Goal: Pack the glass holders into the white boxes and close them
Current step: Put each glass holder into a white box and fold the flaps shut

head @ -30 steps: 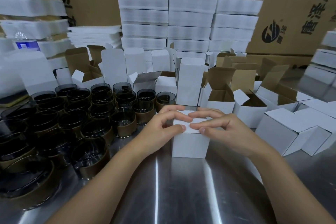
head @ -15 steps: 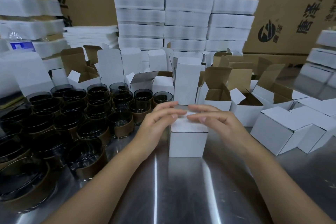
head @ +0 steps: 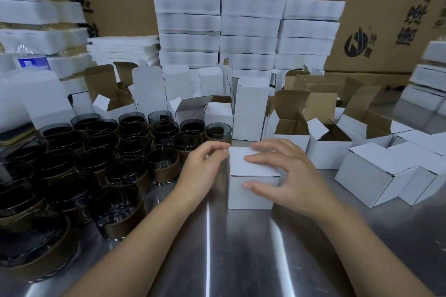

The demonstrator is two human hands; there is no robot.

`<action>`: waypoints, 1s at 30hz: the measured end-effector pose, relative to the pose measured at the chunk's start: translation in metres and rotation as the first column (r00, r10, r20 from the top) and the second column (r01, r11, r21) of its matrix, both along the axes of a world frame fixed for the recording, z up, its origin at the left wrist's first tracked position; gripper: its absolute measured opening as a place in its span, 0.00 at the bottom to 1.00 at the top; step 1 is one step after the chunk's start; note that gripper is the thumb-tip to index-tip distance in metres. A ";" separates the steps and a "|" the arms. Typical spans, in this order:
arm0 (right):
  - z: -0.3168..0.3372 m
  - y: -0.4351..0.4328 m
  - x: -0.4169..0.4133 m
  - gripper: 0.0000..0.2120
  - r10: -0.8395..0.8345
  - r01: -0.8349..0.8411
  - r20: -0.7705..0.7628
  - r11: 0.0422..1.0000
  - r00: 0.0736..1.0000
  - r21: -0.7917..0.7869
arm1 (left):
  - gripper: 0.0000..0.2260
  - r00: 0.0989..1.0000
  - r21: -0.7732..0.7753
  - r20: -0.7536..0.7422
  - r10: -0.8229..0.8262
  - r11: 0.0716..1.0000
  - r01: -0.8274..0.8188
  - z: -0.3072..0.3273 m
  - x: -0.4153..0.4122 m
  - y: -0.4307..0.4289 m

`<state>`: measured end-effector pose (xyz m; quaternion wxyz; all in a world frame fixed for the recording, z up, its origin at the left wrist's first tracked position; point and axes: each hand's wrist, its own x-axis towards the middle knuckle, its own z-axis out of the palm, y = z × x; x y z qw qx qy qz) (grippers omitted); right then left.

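Right hand (head: pixel 289 176) now spans the closed white box (head: pixel 251 198) on the surface (head: pixel 241 260), fingers (head: pixel 260 159) spread over its lid (head: pixel 241 169), thumb dropped to the front, left hand (head: pixel 202 171) curled against the left edge; recommend pressing the lid flush.

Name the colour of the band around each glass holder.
Brown band; clearest in the head view.

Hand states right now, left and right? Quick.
Left hand: fingers curled against the white box at its top left edge; thumb hidden.
Right hand: grips the same box, fingers on its closed lid, thumb on the front.
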<state>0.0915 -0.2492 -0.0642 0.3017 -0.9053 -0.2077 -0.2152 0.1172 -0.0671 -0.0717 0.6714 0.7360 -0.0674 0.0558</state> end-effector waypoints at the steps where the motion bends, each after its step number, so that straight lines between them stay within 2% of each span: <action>1: 0.000 0.001 0.000 0.22 -0.023 0.024 0.067 0.999 0.998 -0.027 | 0.07 1.000 0.001 -0.019 -0.021 1.000 0.021 0.000 0.000 0.000; 4: 0.001 0.006 -0.003 0.27 -0.112 0.141 0.221 0.982 0.969 -0.124 | 0.08 0.991 -0.005 -0.059 -0.117 0.993 0.117 0.000 -0.003 -0.002; 8: 0.003 0.010 -0.006 0.32 -0.210 0.263 0.243 0.941 0.947 -0.212 | 0.10 0.977 0.005 -0.088 -0.196 0.980 0.198 -0.002 -0.002 -0.005; 15: 0.002 0.016 -0.025 0.20 -0.343 0.403 0.261 0.886 0.902 -0.230 | 0.11 0.966 0.065 -0.083 -0.245 0.966 0.251 -0.008 0.000 -0.007; 20: 0.005 -0.009 -0.034 0.19 -0.481 0.500 0.136 0.836 0.866 -0.227 | 0.10 0.966 0.128 -0.074 -0.250 0.958 0.257 -0.011 0.001 -0.010; 25: 0.010 -0.035 -0.033 0.21 -0.625 0.620 0.063 0.749 0.778 -0.235 | 0.09 0.964 0.156 -0.079 -0.255 0.952 0.265 -0.013 0.002 -0.010; 30: 0.015 -0.044 -0.035 0.22 -0.689 0.666 0.011 0.696 0.725 -0.269 | 0.09 0.964 0.167 -0.073 -0.257 0.949 0.266 -0.015 0.003 -0.010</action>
